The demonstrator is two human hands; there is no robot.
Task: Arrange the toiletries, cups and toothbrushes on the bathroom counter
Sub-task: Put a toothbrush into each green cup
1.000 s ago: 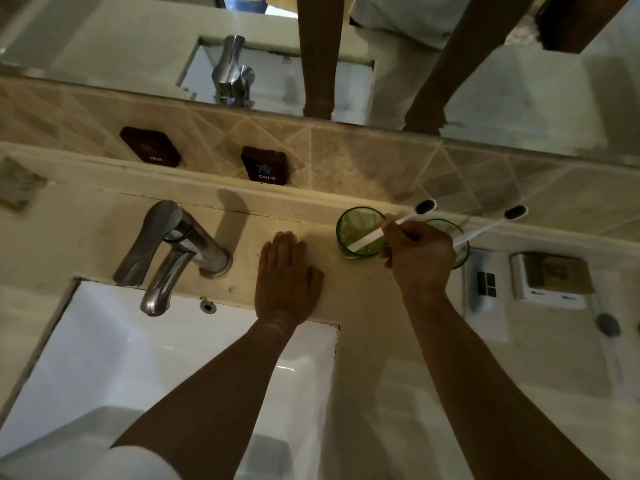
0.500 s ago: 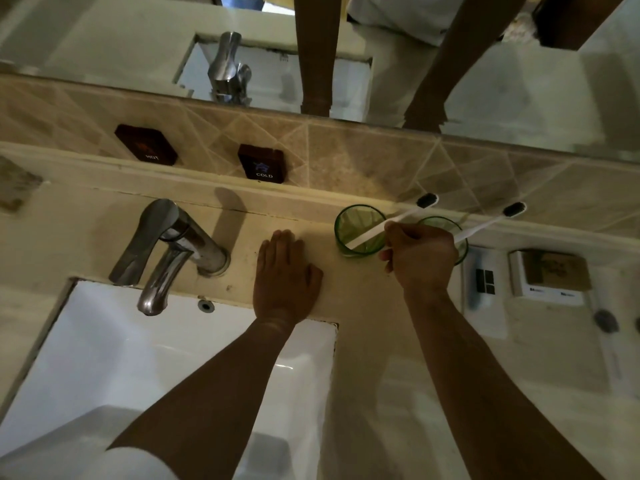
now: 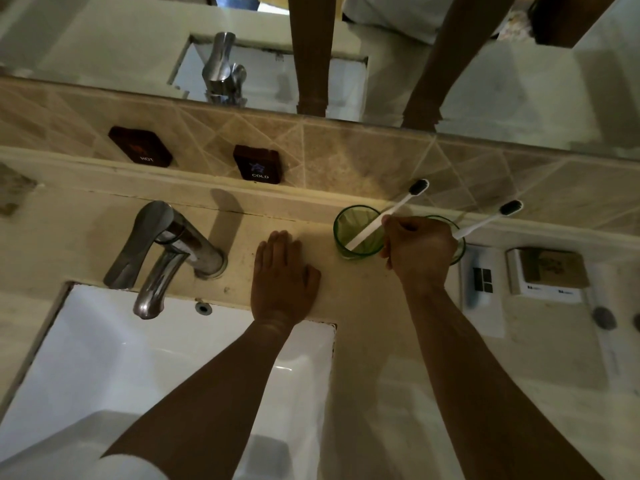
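**Op:** Right, quick status. Left hand (image 3: 282,275) lies flat and open on the counter (image 3: 363,306), palm down btwn the tap (image 3: 166,251) and the cups, holding nothing. Right hand (image 3: 417,251) is curled closed, thumb and fingers pinching the white handle of the left toothbrush (image 3: 388,216), just above the rim of the left green cup (image 3: 358,237).

**Sup:** Where's the brush sitting?

**Op:** Handle end is down inside the cup, dark bristle head up and leaning back-right toward the tiled ledge. Second toothbrush (image 3: 491,220) leans the same way out of the right green cup (image 3: 457,244); my hand hides most of that cup, so I can't tell how it's seated.

**Sup:** So what's the step, imo?

**Op:** Settling brush no. 1 in its cup. To do it well I'd keep the pinch light, let the handle foot rest on the cup bottom, then open the fingers straight up w/o dragging. The cup looks light and likely tips if I pull sideways. I'd also match its lean to the other brush so the pair reads tidy.

**Sup:** Rest of the job?

**Op:** White sachet (image 3: 481,278) and soap box (image 3: 545,271) lie just right of the cups, near the back edge. They look roughly lined up; may need squaring. I'd guess we're past halfway.
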